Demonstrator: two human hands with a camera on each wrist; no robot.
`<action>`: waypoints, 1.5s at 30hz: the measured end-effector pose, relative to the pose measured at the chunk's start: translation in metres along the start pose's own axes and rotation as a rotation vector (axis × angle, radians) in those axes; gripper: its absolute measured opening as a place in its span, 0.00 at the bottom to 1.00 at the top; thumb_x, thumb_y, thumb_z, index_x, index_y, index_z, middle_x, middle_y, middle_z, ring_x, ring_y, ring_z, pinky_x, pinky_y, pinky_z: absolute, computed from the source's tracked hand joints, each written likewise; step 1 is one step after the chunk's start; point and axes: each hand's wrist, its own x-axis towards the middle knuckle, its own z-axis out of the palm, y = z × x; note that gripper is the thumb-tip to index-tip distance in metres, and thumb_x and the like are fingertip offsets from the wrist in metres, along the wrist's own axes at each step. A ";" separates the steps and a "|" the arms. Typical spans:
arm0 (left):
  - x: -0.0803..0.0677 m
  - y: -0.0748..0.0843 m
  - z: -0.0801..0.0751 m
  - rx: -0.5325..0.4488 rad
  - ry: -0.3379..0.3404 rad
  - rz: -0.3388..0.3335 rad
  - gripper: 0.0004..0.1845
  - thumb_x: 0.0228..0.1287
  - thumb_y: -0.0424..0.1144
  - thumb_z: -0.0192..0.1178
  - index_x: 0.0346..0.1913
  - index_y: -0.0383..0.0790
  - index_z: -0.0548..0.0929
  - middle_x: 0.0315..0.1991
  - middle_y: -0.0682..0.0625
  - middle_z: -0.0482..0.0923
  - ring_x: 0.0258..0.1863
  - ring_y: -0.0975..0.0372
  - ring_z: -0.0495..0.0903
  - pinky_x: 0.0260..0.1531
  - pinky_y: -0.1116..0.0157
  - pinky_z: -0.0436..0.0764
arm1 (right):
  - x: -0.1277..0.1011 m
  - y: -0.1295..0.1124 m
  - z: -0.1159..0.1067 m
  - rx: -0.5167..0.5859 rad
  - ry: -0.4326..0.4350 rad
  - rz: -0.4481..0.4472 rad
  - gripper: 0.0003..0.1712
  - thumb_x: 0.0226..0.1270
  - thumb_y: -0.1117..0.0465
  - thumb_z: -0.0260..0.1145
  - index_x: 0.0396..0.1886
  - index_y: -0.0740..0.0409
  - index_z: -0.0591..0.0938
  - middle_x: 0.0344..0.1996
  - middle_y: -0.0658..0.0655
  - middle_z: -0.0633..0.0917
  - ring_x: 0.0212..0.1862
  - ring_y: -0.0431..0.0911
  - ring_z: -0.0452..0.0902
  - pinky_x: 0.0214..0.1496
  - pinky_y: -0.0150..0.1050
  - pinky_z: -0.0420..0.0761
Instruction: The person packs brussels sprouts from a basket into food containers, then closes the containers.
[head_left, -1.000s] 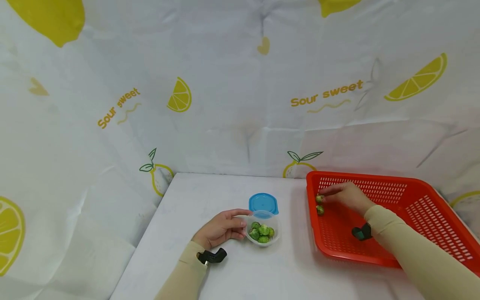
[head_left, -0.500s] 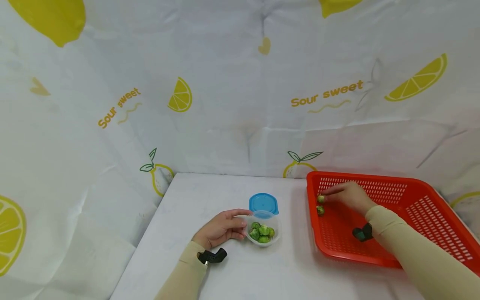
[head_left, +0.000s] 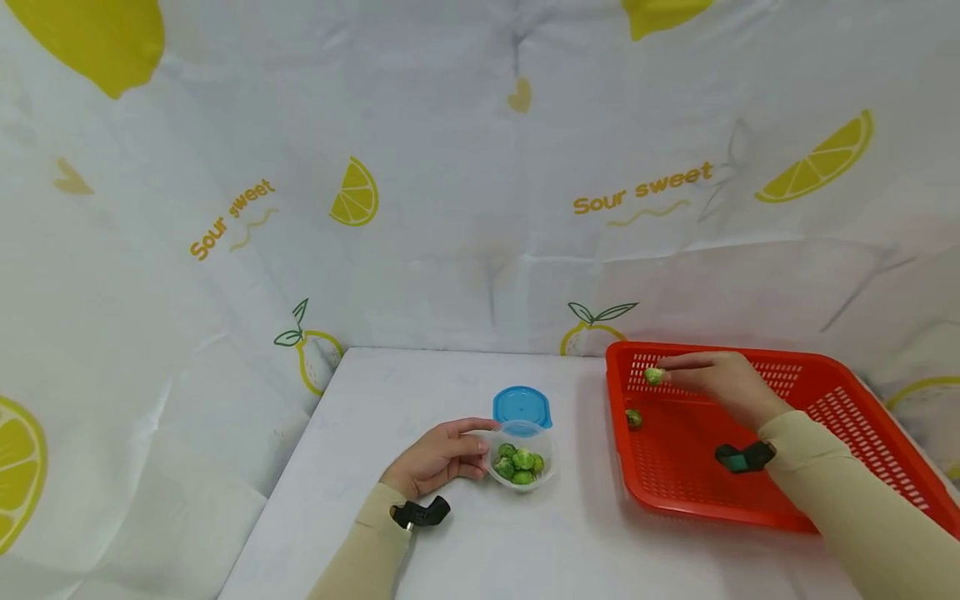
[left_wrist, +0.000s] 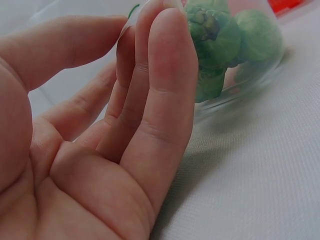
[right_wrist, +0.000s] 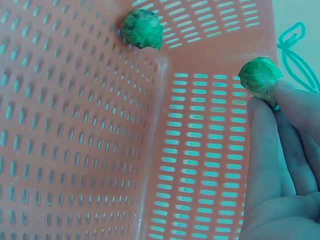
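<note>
My right hand (head_left: 723, 383) pinches a Brussels sprout (head_left: 654, 376) between thumb and fingertips, above the floor of the red basket. In the right wrist view the held sprout (right_wrist: 260, 78) sticks out past the fingertips. Another Brussels sprout (head_left: 633, 418) lies by the basket's left wall. On the white table, my left hand (head_left: 442, 458) holds the rim of a clear plastic container (head_left: 551, 471) from its left side. Several green sprouts (head_left: 522, 459) fill its bottom; through the clear wall they show as sprouts (left_wrist: 257, 37) in the left wrist view.
The red perforated basket (head_left: 675, 500) stands on the right of the table (head_left: 420, 383). A blue lid (head_left: 521, 403) lies flat just behind the container. A white cloth with lemon prints (head_left: 450, 167) hangs behind and at the left.
My right hand has lifted one sprout up off the basket floor, moving slightly right and back. The left hand and the container stay in place.
</note>
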 end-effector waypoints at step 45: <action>0.003 -0.001 -0.004 0.006 0.000 0.001 0.26 0.79 0.36 0.64 0.76 0.41 0.76 0.35 0.51 0.85 0.34 0.63 0.87 0.43 0.67 0.91 | -0.059 -0.134 0.153 0.552 0.078 -0.072 0.17 0.77 0.52 0.72 0.61 0.49 0.91 0.62 0.54 0.90 0.68 0.53 0.79 0.74 0.59 0.78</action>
